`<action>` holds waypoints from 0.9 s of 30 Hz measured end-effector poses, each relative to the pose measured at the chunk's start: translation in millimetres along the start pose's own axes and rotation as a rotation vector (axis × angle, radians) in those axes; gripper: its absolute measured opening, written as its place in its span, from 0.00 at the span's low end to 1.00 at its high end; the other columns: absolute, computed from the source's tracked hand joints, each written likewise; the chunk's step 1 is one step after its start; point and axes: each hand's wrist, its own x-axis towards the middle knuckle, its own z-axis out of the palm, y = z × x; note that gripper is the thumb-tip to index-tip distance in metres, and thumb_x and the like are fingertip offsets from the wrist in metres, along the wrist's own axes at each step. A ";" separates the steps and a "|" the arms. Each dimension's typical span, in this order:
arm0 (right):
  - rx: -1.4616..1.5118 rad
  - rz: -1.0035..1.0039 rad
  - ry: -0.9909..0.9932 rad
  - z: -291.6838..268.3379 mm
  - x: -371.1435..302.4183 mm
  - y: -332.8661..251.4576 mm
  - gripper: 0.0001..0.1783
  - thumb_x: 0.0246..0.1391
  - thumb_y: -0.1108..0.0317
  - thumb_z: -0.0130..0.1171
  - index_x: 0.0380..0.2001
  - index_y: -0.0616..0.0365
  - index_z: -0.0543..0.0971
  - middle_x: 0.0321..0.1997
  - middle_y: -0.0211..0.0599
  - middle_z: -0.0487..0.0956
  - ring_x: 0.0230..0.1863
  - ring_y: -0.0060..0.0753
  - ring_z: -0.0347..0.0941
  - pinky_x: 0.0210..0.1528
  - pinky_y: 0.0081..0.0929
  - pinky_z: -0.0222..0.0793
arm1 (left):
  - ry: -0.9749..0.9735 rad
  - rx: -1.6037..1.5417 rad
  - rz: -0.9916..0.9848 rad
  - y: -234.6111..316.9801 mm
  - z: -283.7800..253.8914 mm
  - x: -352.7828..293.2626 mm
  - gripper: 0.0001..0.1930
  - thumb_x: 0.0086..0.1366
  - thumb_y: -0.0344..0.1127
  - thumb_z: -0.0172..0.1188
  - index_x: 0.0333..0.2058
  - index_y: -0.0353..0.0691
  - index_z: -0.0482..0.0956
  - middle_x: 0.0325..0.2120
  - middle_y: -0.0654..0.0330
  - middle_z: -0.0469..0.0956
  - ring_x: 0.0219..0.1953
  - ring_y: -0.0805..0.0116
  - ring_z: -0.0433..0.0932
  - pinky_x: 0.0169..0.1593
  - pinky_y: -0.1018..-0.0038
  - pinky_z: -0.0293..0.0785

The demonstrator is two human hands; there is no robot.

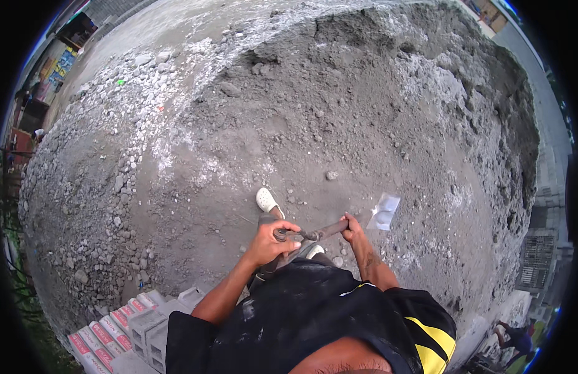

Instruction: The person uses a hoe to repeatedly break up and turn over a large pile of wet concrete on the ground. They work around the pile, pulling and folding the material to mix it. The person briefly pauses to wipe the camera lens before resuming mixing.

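A shovel (329,231) lies across the front of my body, its pale metal blade (385,212) out to the right, just over or on the grey sand; I cannot tell which. My left hand (273,242) is closed round the grip at the handle's end. Farther along, my right hand (352,229) wraps the shaft near the blade. No load of sand shows on the blade. A white clog (266,199) on one foot stands ahead of the left hand, and the other clog (315,251) is partly hidden under the handle.
A dug-out bank of grey sand (364,81) rises ahead and to the right. Loose stones (123,143) spread along the left. Red-and-white bags (102,340) and hollow concrete blocks (150,333) are stacked at lower left. Another person (518,340) is at the lower right edge.
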 end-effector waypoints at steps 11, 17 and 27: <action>-0.990 -0.233 -0.229 431.4 120.0 103.0 0.12 0.44 0.70 0.57 0.29 0.68 0.70 0.23 0.39 0.70 0.20 0.31 0.68 0.18 0.34 0.66 | 1.022 -1.250 0.210 38.9 -142.4 74.3 0.09 0.54 0.26 0.55 0.33 0.45 0.67 0.14 0.66 0.61 0.15 0.75 0.61 0.20 0.75 0.63; -1.560 -0.495 -0.476 563.6 58.3 73.8 0.19 0.50 0.59 0.52 0.33 0.67 0.71 0.28 0.44 0.72 0.25 0.37 0.70 0.27 0.32 0.68 | 1.053 -1.523 0.348 91.6 -244.1 300.4 0.08 0.53 0.26 0.53 0.29 0.45 0.65 0.15 0.67 0.62 0.15 0.75 0.62 0.21 0.75 0.63; -2.208 -1.219 -0.910 652.7 -15.3 62.9 0.24 0.52 0.49 0.41 0.30 0.58 0.77 0.28 0.49 0.76 0.31 0.49 0.73 0.40 0.42 0.63 | 0.921 -1.688 0.530 112.8 -306.3 397.7 0.05 0.50 0.28 0.51 0.24 0.42 0.64 0.16 0.65 0.62 0.20 0.72 0.64 0.26 0.76 0.65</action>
